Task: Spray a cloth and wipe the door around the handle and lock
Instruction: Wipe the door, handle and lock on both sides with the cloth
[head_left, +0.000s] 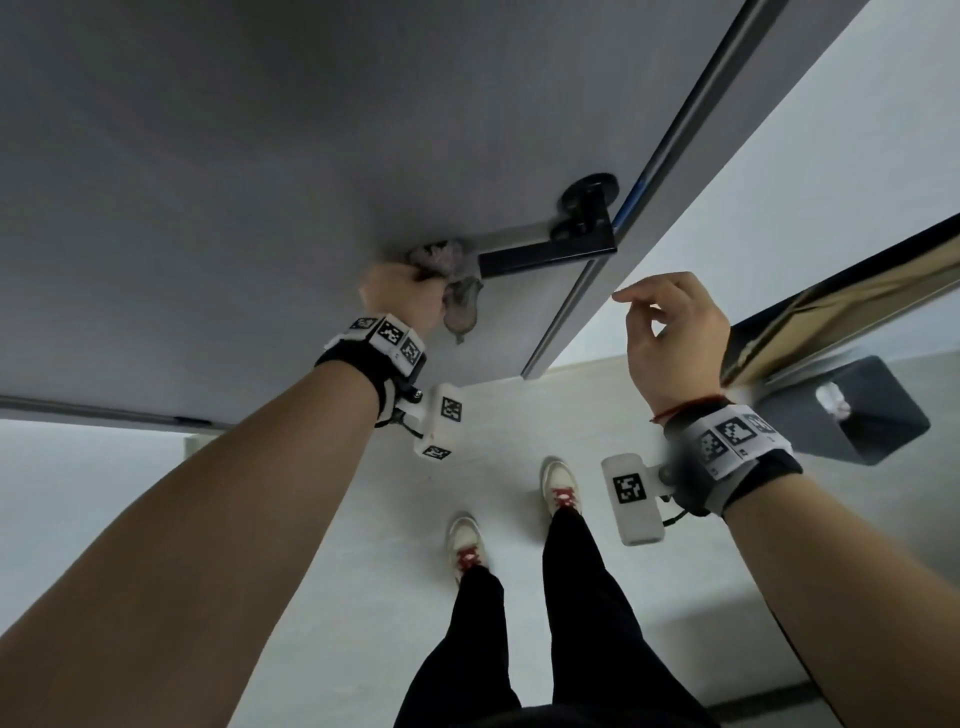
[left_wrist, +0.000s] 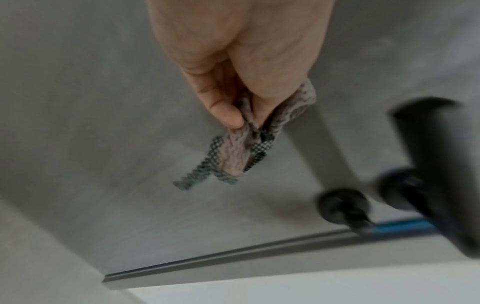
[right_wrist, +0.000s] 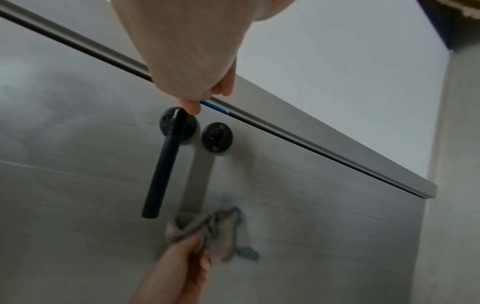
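Note:
A grey door (head_left: 260, 156) carries a black lever handle (head_left: 545, 254) near its free edge. My left hand (head_left: 400, 293) grips a bunched grey cloth (head_left: 457, 291) and holds it on the door just past the lever's tip. The left wrist view shows the fingers (left_wrist: 226, 107) pinching the cloth (left_wrist: 241, 156), with its checked border hanging loose, and the handle (left_wrist: 436, 164) and round lock (left_wrist: 342, 205) blurred to the right. My right hand (head_left: 670, 332) hovers off the door edge, loosely curled and holding nothing. Its wrist view shows the handle (right_wrist: 161, 174), lock (right_wrist: 217, 136) and cloth (right_wrist: 221, 232).
A blue strip (right_wrist: 214, 107) marks the door edge beside the handle. A dark grey box (head_left: 857, 415) with something white inside sits on the pale floor at right, below a dark-framed panel (head_left: 831, 312). My feet in white and red shoes (head_left: 467, 545) stand below.

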